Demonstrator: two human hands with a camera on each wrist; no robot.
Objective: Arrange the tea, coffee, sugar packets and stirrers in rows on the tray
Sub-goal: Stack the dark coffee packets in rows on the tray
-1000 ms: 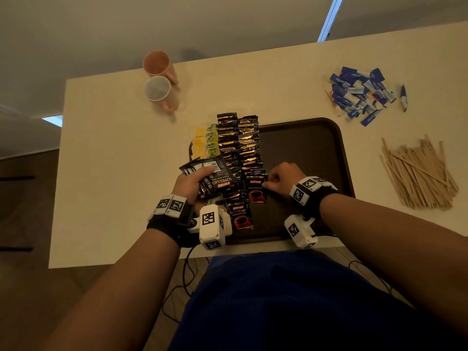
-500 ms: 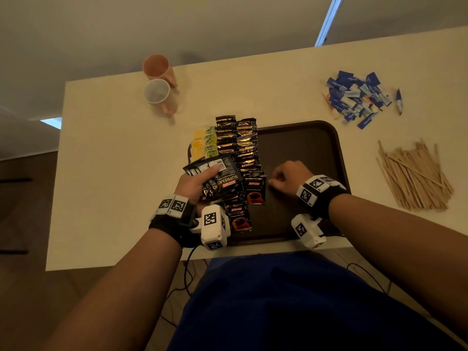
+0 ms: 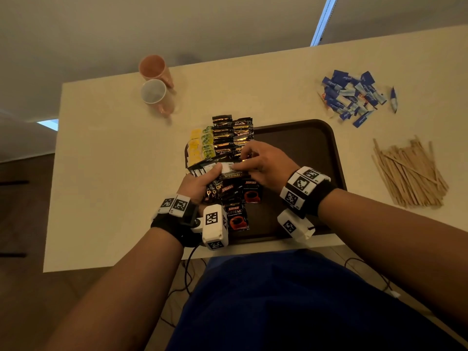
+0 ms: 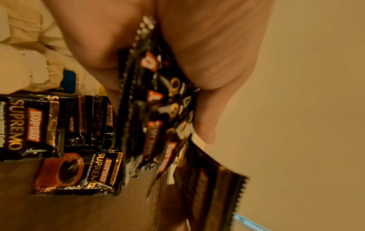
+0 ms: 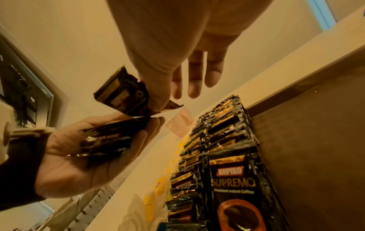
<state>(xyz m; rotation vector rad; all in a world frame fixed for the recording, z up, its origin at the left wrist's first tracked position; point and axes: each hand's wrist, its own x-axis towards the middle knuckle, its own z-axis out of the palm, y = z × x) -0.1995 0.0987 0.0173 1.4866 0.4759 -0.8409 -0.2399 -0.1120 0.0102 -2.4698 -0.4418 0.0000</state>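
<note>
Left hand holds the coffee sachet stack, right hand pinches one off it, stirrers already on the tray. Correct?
Not quite. The stirrers lie on the table, right of the tray, as the head view shows. The left hand and right hand are as stated.

Coffee packets [image 3: 233, 138] on tray's [image 3: 304, 138] left — stirrers [image 3: 407, 171] right.

Both hands raised together, near-left of scene.
Left hand [image 3: 198, 184] palm up, fingers curled round a fanned stack of coffee sachets [image 3: 222, 177], thumb on top. Right hand [image 3: 263, 163] reaches left, thumb and forefinger pinching the top sachet [image 5: 123, 93]; other fingers [image 5: 194, 75] extended. Both forearms bare, wrists banded.
</note>
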